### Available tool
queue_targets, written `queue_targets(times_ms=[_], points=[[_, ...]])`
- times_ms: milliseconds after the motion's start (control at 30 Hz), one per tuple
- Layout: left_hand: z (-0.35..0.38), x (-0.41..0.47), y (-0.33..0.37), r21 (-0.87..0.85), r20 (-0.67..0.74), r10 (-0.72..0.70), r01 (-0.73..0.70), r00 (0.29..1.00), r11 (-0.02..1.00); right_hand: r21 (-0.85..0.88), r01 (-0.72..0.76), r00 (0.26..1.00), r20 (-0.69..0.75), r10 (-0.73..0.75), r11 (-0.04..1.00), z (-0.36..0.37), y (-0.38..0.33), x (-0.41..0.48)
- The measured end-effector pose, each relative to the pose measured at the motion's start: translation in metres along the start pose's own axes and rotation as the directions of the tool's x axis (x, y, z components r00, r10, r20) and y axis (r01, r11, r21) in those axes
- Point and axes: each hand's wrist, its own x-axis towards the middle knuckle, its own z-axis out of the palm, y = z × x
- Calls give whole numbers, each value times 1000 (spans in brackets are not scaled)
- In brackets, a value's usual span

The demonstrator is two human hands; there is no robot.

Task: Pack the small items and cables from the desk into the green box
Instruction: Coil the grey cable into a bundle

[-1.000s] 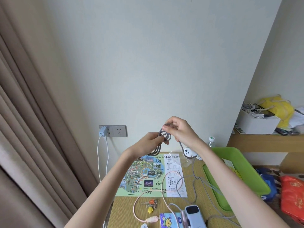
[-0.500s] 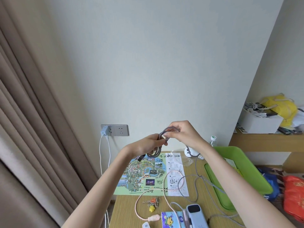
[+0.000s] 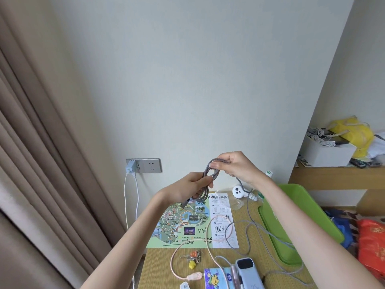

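Grey cable (image 3: pixel 209 185): coiled into several loops and held in the air above the far left part of the surface, not in the box. A plug end stuck out below the left hand. A loose tail fell from the right hand to the surface and trailed toward the near right corner, over the box's rim.
Left hand (image 3: pixel 190 184): grip closed, fingers curled round the bundled loops.
Right hand (image 3: pixel 237 166): grip closed, thumb and fingers pinching the top loop, just beside the left hand.
Green box (image 3: pixel 302 195): at the right edge of the surface, partly hidden by the right forearm.
Pink cable (image 3: pixel 209 243): loose on the surface, looping from the map to a plug at the near edge.
Keys (image 3: pixel 192 256): inside the pink loop, near the near edge.
Power bank (image 3: pixel 249 274): at the near edge, beside a cartoon card (image 3: pixel 214 279).
Map (image 3: pixel 183 222): flat at the far left corner.
White device (image 3: pixel 239 191): at the far edge, between map and box.
Wall socket (image 3: pixel 149 165): beyond the far left corner, a charger plugged in.
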Motion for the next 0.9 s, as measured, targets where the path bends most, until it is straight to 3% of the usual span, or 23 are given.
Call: queue_targets(times_ms=[167, 333, 433, 667, 900], points=[[-4, 3, -5, -200, -204, 69, -111, 976, 974, 76, -59, 996, -69, 64, 995, 3, 17, -8], [-10, 13, -4, -233, -423, 79, -192, 903, 953, 204, -95, 995, 31, 90, 974, 18, 25, -16], [-6, 17, 0, -288, -429, 77, -218, 900, 932, 245, -104, 993, 81, 87, 964, 29, 18, -13], [-2, 10, 13, -346, -283, 86, -185, 955, 920, 286, -157, 973, 208, 99, 945, 28, 10, -12], [5, 12, 19, -265, -335, 75, -170, 939, 949, 248, -182, 975, 169, 142, 951, 28, 11, -14]])
